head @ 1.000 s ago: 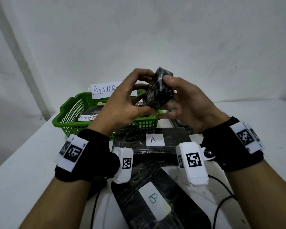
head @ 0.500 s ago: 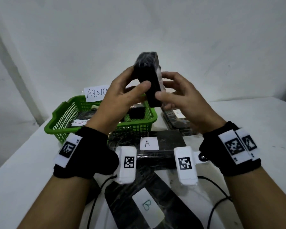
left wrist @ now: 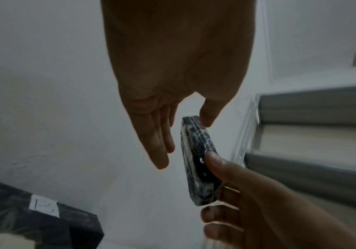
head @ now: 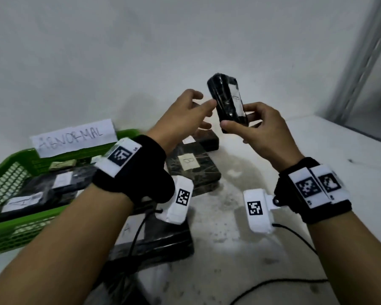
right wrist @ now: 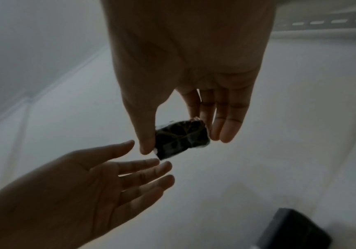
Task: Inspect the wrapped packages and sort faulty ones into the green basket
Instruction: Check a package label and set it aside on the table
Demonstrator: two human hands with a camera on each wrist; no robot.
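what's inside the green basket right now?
In the green basket: dark wrapped packages, one with a white label reading A, another with a white label too blurred to read. The left hand's wrist hides the basket's right end; whatever lies beneath the packages is covered.

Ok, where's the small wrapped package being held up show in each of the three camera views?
Head: the small wrapped package is upper centre, upright, right hand pinching its lower end.
Left wrist: right of centre, edge-on, below the left hand.
Right wrist: centre, between thumb and fingers.
Shared landmark: the open left hand beside it, seen in all three; whether its thumb tip touches is unclear.
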